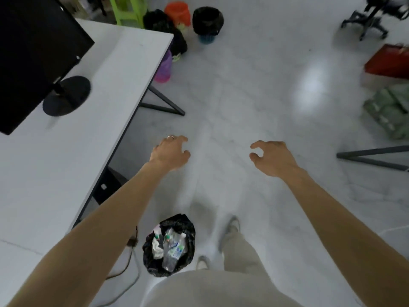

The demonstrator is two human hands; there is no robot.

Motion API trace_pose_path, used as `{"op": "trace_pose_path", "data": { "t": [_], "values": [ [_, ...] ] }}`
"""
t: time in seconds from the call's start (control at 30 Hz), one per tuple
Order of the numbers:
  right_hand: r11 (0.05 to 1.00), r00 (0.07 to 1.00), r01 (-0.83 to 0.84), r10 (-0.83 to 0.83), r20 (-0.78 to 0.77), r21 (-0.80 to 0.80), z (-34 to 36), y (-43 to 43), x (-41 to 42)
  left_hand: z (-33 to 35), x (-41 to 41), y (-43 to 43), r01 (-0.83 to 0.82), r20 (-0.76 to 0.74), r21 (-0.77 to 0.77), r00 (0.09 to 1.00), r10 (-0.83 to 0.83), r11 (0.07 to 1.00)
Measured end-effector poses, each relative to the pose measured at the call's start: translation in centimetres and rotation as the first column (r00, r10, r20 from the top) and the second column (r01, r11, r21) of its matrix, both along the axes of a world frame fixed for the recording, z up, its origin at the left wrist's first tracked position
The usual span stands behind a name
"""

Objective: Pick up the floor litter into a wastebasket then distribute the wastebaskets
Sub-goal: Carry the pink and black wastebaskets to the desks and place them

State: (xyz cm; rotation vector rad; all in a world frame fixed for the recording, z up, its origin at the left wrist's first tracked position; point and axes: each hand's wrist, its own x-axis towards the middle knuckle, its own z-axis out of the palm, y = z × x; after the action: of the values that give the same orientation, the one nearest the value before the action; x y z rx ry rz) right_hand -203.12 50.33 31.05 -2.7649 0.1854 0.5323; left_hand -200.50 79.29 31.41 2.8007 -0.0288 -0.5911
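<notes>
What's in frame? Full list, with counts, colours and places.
filled wastebasket: 1, black liner, floor by the feet, bottles and litter inside
other wastebaskets: at least 4, orange, purple, blue, some black-lined, floor past the table's far corner
table: 1, white, left
monitor: 1, black, on the table
stool: 1, green, top, behind the table
office chair: 1, black, top right
red box: 1, right edge
green packs: a pile, right edge, below the red box
cable: 1, dark, floor left of the filled wastebasket
left hand: ring, loosely curled, holds nothing
right hand: loosely curled, holds nothing
</notes>
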Motion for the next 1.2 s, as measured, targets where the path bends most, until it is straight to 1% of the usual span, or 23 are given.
{"op": "trace_pose_path", "data": {
  "t": [0.17,0.33,0.4,0.5,0.6,0.73,0.8,0.9,1.0,1.1,1.2],
  "values": [
    [1.0,0.999,-0.009,0.008,0.04,0.022,-0.8,-2.5,13.7,-1.2,13.7,-3.1,-0.035,-0.002,0.008,0.999,0.035,0.999],
    [0.996,0.997,-0.081,0.081,-0.002,0.041,-0.9,-5.0,28.4,-1.5,26.5,-6.0,-0.133,-0.065,0.013,0.989,0.133,0.991],
    [0.994,0.995,-0.1,0.1,-0.002,0.048,-0.5,-5.7,34.2,-1.5,31.3,-6.6,-0.176,-0.069,0.0,0.982,0.175,0.984],
    [0.988,0.989,-0.148,0.147,0.025,0.037,-0.2,-6.3,41.8,-1.7,37.4,-7.6,-0.183,-0.063,-0.005,0.981,0.183,0.983],
    [0.983,0.985,-0.175,0.174,0.014,0.049,-0.3,-6.4,49.3,-2.3,44.5,-8.1,-0.214,-0.074,-0.049,0.975,0.21,0.976],
    [0.978,0.979,-0.202,0.202,0.018,0.047,-1.7,-5.9,61.0,-3.9,56.1,-7.9,-0.208,-0.049,-0.099,0.978,0.204,0.973],
    [0.977,0.979,-0.205,0.204,0.009,0.052,-2.1,-5.2,66.9,-4.2,62.0,-7.6,-0.184,-0.051,-0.085,0.982,0.18,0.979],
    [0.974,0.974,-0.225,0.225,0.012,0.039,-2.5,-4.0,75.1,-4.6,70.4,-6.4,-0.157,-0.011,-0.069,0.988,0.157,0.985],
    [0.971,0.972,-0.233,0.233,0.01,0.051,-2.1,-2.6,84.2,-4.4,79.2,-4.8,-0.17,-0.024,-0.053,0.985,0.169,0.984],
    [0.964,0.967,-0.256,0.256,0.001,0.067,-2.4,-1.3,91.7,-4.3,86.0,-3.5,-0.171,-0.051,-0.059,0.984,0.168,0.983],
    [0.952,0.952,-0.302,0.304,-0.031,0.056,-3.5,0.2,99.9,-4.9,92.9,-1.8,-0.211,-0.061,-0.042,0.976,0.208,0.977]
  ]
}}
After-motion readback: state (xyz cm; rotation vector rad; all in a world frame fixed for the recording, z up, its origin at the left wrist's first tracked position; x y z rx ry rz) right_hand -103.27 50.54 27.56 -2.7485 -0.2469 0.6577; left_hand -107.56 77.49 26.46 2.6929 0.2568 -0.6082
